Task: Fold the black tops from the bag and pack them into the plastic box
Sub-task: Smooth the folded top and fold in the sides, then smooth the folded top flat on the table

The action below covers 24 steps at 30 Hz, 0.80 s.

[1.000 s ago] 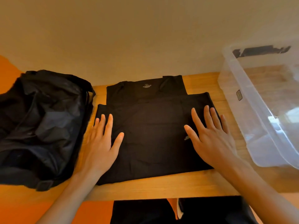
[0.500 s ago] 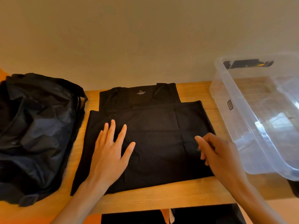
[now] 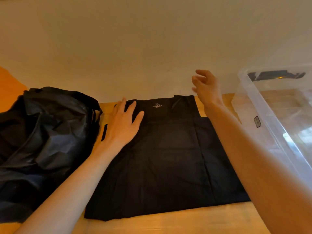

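Observation:
A black top [image 3: 168, 157] lies flat on the wooden table [image 3: 185, 220], sides folded in, its neck label facing the wall. My left hand [image 3: 123, 122] rests flat on its far left corner, fingers straight. In the air above the far right corner hovers my right hand [image 3: 205, 86], blurred, fingers loosely curled and holding nothing. The black bag [image 3: 38, 141] sits crumpled on the left. At the right stands the clear plastic box [image 3: 263, 125].
A plain wall runs close behind the table. The box has a black handle clip at its far end and a small label on its near side wall. An orange floor shows at the far left.
Both hands have moved away from me, from the top's near half to its far end. My right hand has lifted off the fabric into the air.

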### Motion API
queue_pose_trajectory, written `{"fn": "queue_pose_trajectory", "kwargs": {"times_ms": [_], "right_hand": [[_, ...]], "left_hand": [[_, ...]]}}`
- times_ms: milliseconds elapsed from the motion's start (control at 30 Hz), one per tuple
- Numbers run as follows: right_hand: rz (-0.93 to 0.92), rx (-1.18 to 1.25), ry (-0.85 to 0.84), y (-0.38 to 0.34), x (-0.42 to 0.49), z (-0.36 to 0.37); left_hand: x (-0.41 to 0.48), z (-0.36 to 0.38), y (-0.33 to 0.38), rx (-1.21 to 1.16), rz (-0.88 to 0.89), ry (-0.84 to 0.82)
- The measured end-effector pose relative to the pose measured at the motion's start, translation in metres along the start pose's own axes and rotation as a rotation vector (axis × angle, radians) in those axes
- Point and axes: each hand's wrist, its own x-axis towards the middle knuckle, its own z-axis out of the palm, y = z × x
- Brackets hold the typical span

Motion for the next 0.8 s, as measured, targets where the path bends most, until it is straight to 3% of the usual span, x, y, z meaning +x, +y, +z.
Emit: {"fn": "queue_pose_trajectory", "kwargs": {"times_ms": [167,300,367,800], "right_hand": [[0.053,-0.385,-0.066,0.019,0.04,0.003],[0.197,-0.816,-0.222,0.036,0.056,0.006],[0.247,-0.921,-0.269,0.037,0.059,0.007],[0.089,-0.428,-0.13,0.037,0.052,-0.006]], "left_hand": [[0.061,-0.001,-0.027,-0.057,-0.079,-0.038],[0.09,0.006,-0.042,-0.05,-0.115,-0.095],[0.097,0.004,-0.044,-0.084,-0.111,-0.103],[0.081,-0.004,-0.038,-0.457,-0.041,0.175]]}}
